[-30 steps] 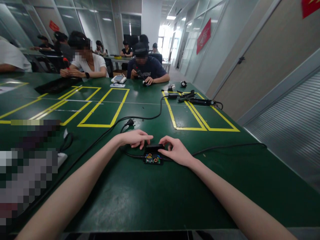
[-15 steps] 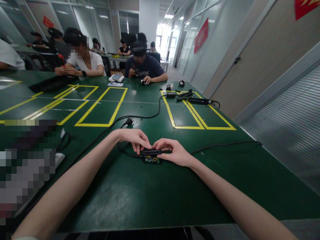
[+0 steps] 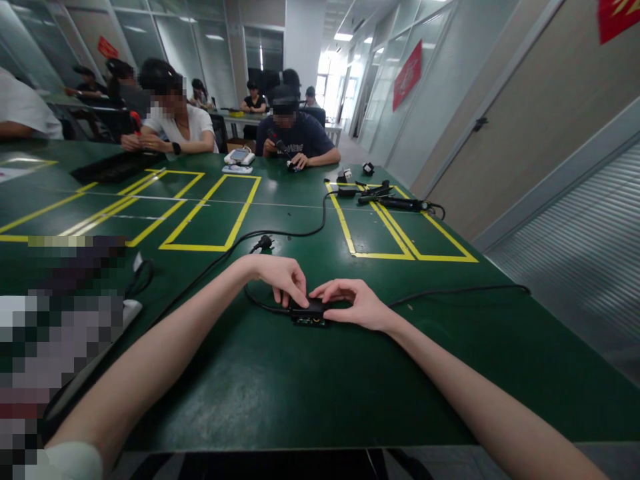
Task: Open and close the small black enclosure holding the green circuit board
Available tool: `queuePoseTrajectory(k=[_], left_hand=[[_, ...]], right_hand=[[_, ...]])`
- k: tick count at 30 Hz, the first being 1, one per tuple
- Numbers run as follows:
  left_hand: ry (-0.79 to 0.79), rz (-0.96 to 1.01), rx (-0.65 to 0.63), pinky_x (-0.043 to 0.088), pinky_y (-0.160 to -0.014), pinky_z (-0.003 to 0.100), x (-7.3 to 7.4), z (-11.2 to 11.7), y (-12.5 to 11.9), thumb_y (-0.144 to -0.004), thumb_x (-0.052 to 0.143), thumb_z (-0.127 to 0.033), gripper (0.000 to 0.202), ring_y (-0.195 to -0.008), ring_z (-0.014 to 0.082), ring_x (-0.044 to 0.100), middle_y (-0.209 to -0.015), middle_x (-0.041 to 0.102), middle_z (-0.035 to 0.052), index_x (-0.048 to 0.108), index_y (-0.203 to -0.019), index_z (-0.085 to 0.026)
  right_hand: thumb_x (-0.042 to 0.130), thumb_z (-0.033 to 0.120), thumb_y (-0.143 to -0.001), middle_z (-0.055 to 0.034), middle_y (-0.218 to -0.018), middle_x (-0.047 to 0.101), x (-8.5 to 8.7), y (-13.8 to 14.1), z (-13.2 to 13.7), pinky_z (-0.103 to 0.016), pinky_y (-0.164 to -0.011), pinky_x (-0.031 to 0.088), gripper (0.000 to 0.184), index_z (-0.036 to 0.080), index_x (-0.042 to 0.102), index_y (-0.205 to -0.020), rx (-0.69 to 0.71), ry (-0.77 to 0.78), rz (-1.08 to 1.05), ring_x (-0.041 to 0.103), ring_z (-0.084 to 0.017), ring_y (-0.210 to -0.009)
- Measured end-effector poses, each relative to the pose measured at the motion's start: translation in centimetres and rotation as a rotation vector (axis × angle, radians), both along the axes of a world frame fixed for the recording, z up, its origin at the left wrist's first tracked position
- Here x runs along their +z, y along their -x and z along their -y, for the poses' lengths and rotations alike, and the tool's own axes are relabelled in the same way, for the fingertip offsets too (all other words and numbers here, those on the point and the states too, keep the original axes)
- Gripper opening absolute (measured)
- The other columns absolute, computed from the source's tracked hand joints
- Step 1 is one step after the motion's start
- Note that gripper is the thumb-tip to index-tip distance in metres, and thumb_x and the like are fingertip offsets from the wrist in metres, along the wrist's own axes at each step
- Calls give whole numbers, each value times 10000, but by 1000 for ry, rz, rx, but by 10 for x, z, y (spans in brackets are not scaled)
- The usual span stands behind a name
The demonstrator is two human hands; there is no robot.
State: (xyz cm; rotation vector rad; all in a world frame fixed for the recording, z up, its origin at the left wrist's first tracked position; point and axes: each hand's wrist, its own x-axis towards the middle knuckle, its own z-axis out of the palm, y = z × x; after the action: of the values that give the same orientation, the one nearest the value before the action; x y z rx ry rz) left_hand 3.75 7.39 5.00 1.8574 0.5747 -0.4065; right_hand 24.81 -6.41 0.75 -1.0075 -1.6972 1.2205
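A black power adapter lies on the green table in front of me, its black plastic cover [image 3: 313, 308] over the green circuit board [image 3: 309, 322]. The cover hides most of the board, leaving a strip along the near edge. From the left, my left hand [image 3: 286, 277] has its thumb on top of the cover, with the fingers curled behind. My right hand [image 3: 356, 303] grips the cover's right end between thumb and fingers. A cord with a plug [image 3: 265, 243] runs out of the adapter's left side, and another black cable [image 3: 450, 291] leads off to the right.
Farther back lie another adapter [image 3: 347, 191], a black soldering-iron-like tool [image 3: 397, 202] and two small plug pieces. Yellow tape [image 3: 235, 230] marks rectangles on the table. Across from me, a person in a dark shirt [image 3: 300, 140] works on a small item. Blurred-out items lie at left.
The cover has tipped from standing on edge to lying flatter over the circuit board. My left thumb has come down on it. The view has shifted slightly.
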Motion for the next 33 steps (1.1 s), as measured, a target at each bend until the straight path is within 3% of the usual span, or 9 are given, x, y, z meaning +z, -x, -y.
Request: queuePoseTrajectory(k=[6, 12, 15, 19, 22, 30, 33], left_hand=[[-23, -16, 4, 570, -636, 249, 3, 3, -3, -600, 891, -557, 482, -692, 150, 688, -771, 752, 22, 753, -864, -178], [-67, -52, -8, 568, -612, 264, 6, 8, -6, -571, 875, -556, 467, -680, 165, 678, -719, 724, 16, 722, -802, -179], [-87, -81, -22, 572, -613, 273, 10, 14, -8, -574, 859, -569, 487, -690, 170, 673, -750, 720, 21, 710, -827, -181], [-184, -116, -15, 584, -628, 296, 15, 27, -13, -529, 862, -632, 572, -707, 179, 658, -788, 705, 30, 684, -822, -173], [-224, -129, -39, 583, -602, 292, 20, 36, -18, -499, 873, -658, 611, -691, 177, 647, -773, 693, 23, 686, -819, -172], [-272, -208, -125, 605, -618, 341, 31, 50, -25, -543, 917, -525, 456, -594, 193, 646, -657, 695, 37, 726, -718, -151], [-413, -218, -159, 581, -642, 328, 34, 54, -26, -570, 918, -461, 369, -600, 200, 646, -620, 687, 27, 710, -642, -165]], right_hand=[[863, 291, -762, -91, -1111, 770, 2, 0, -1, -389, -956, 577, 227, 176, 708, -881, 12, -62, -1, 734, -205, -1015], [770, 332, -860, -67, -1021, 766, 0, 3, 0, -352, -881, 584, 173, 177, 715, -912, -36, -45, 67, 722, -182, -904], [673, 302, -936, -64, -973, 748, 0, 8, 2, -350, -843, 567, 142, 181, 720, -995, -70, -166, 267, 689, -186, -873], [497, 239, -1029, -92, -970, 703, 4, 22, 8, -353, -846, 515, 221, 180, 707, -990, -94, -395, 700, 625, -210, -926], [427, 216, -1055, -99, -969, 689, 10, 34, 13, -334, -831, 499, 266, 169, 682, -996, -96, -385, 899, 618, -207, -905], [427, 202, -1047, -127, -1022, 722, 25, 48, 13, -326, -840, 490, 259, 138, 678, -1046, -7, -335, 1094, 662, -226, -941], [448, 224, -1048, -129, -1026, 737, 33, 52, 14, -321, -800, 490, 252, 145, 687, -1056, 2, -282, 1138, 690, -241, -945]])
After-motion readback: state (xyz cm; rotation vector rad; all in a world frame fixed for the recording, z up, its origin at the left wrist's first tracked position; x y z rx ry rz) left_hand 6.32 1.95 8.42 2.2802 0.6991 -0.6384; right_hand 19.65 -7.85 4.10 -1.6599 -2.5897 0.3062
